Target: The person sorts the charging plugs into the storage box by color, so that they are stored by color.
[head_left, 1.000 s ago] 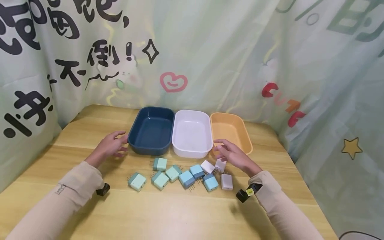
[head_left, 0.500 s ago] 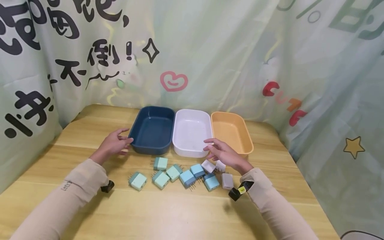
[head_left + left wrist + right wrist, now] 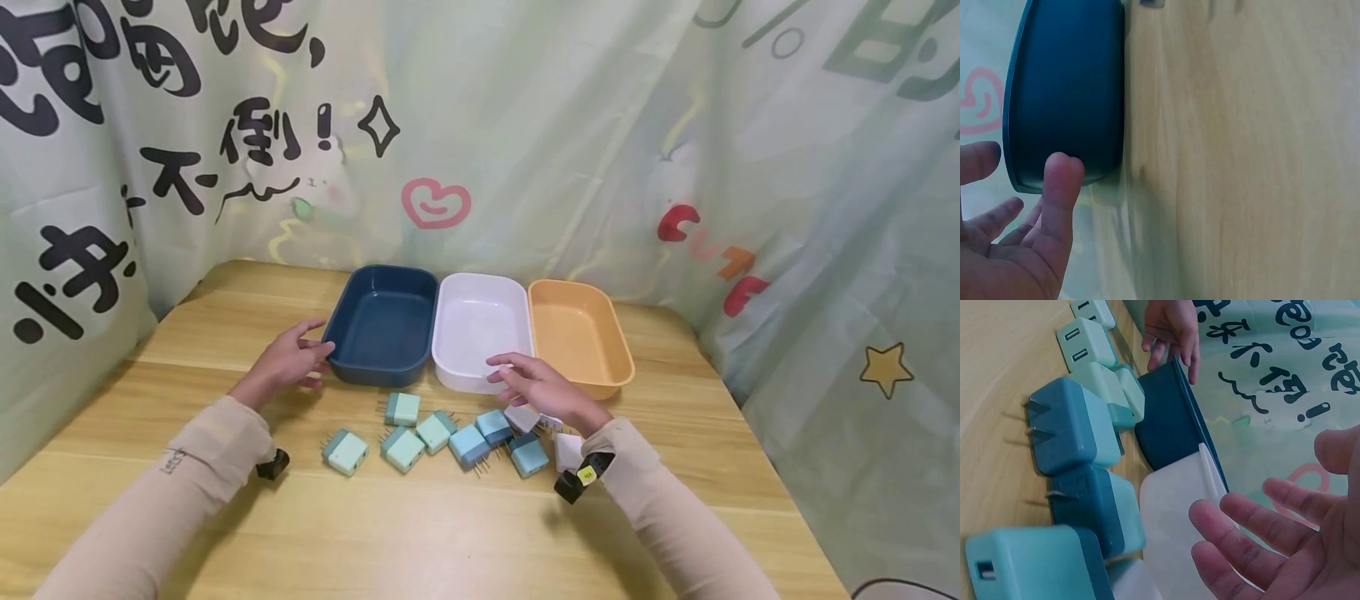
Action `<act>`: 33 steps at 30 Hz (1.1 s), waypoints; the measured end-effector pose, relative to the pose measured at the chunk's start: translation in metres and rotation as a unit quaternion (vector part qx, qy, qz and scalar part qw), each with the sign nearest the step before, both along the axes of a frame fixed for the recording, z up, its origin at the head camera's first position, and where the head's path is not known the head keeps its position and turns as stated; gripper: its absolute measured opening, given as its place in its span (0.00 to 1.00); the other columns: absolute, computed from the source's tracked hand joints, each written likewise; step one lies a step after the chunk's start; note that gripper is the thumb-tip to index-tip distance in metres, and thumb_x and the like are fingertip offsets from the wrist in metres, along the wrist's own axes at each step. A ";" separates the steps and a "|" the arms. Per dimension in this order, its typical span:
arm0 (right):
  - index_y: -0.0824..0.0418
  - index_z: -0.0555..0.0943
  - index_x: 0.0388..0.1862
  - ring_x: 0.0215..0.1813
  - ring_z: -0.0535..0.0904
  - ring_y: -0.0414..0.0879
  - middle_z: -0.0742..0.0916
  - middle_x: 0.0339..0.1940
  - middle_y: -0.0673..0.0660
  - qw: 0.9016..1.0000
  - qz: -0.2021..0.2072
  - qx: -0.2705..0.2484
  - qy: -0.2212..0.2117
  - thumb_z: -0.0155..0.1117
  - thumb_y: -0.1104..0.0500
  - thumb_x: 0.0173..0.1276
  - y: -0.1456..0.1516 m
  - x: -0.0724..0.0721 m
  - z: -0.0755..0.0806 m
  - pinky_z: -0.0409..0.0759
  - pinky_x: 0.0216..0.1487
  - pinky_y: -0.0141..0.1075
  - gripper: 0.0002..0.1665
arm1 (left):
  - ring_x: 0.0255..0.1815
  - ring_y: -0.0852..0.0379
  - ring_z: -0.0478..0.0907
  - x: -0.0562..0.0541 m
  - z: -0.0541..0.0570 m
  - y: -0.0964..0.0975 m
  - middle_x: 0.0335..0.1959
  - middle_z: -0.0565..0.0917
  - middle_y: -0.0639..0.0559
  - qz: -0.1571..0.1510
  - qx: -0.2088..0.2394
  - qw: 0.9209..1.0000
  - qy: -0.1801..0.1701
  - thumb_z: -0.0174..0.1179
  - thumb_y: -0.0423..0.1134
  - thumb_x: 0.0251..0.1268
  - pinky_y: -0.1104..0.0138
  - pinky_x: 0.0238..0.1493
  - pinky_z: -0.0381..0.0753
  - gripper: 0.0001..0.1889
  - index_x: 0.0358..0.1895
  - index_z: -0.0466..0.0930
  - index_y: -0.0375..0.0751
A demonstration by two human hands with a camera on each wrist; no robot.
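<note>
In the head view, my left hand [image 3: 288,358] is at the left side of a dark blue bin [image 3: 382,371], fingers loosely spread; whether they touch it I cannot tell. My right hand [image 3: 543,387] hovers palm-inward over the front of a white bin [image 3: 480,379], fingers relaxed and holding nothing. Plug chargers lie on the table before the bins: several pale green ones [image 3: 402,450], blue ones [image 3: 469,447] in the middle, and white ones [image 3: 567,452] partly hidden under my right hand and wrist. In the right wrist view, blue chargers [image 3: 1066,428] show metal prongs.
An orange bin [image 3: 588,333] stands right of the white one, all three side by side at the back of the wooden table [image 3: 420,533]. A printed curtain [image 3: 540,167] hangs behind and at the sides. Each wrist carries a small black camera [image 3: 272,465].
My right hand has moved left, from in front of the orange bin to in front of the white one. My left hand has shifted slightly right toward the dark blue bin. The chargers stay put.
</note>
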State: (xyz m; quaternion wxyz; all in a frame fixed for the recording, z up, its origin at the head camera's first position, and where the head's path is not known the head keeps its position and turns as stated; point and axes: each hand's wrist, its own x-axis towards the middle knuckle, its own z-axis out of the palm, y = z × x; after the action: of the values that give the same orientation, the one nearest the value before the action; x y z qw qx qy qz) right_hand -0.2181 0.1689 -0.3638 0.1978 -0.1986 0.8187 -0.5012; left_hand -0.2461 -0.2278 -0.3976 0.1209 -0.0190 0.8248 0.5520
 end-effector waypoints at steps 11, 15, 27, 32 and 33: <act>0.64 0.70 0.67 0.52 0.80 0.61 0.79 0.58 0.68 1.000 0.027 0.011 0.004 0.43 0.55 0.80 -0.017 0.000 -0.004 0.76 0.57 0.52 0.23 | 0.48 0.41 0.78 -0.004 -0.001 0.002 0.68 0.61 0.26 -0.004 0.006 1.000 0.000 0.49 0.33 0.74 0.61 0.37 0.84 0.34 0.78 0.45 0.41; 0.64 0.70 0.67 0.53 0.80 0.61 0.79 0.58 0.69 0.999 0.039 0.016 0.000 0.43 0.54 0.80 -0.021 -0.001 -0.007 0.76 0.56 0.53 0.23 | 0.51 0.39 0.77 -0.004 -0.001 0.003 0.69 0.60 0.27 -0.002 0.000 1.000 -0.003 0.49 0.34 0.74 0.61 0.37 0.84 0.33 0.78 0.46 0.42; 0.70 0.70 0.65 0.51 0.81 0.61 0.78 0.59 0.70 0.998 0.058 0.015 0.011 0.45 0.55 0.80 -0.039 -0.002 -0.018 0.78 0.54 0.51 0.24 | 0.51 0.39 0.77 0.000 0.001 0.002 0.68 0.62 0.27 -0.006 0.001 1.000 -0.006 0.49 0.35 0.75 0.59 0.39 0.84 0.34 0.78 0.45 0.43; 0.69 0.71 0.65 0.49 0.82 0.59 0.79 0.58 0.69 0.997 0.070 0.024 0.026 0.46 0.56 0.79 -0.045 -0.002 -0.024 0.78 0.53 0.49 0.24 | 0.50 0.39 0.77 0.000 0.000 0.000 0.68 0.62 0.26 -0.006 0.006 1.000 -0.004 0.49 0.35 0.74 0.59 0.39 0.84 0.34 0.78 0.45 0.42; 0.68 0.71 0.65 0.49 0.82 0.58 0.79 0.58 0.68 0.997 0.071 0.028 0.028 0.46 0.56 0.79 -0.045 -0.002 -0.024 0.78 0.53 0.49 0.23 | 0.50 0.39 0.77 0.000 0.000 0.000 0.68 0.62 0.26 -0.006 0.007 1.000 -0.005 0.49 0.34 0.74 0.59 0.39 0.84 0.34 0.78 0.45 0.42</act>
State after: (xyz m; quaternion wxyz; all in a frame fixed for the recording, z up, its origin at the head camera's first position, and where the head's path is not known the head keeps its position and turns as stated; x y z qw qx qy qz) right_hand -0.2197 0.1234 -0.3877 0.2156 -0.2644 0.8213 -0.4573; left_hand -0.2465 -0.2275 -0.3978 0.1283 -0.0160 0.8204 0.5570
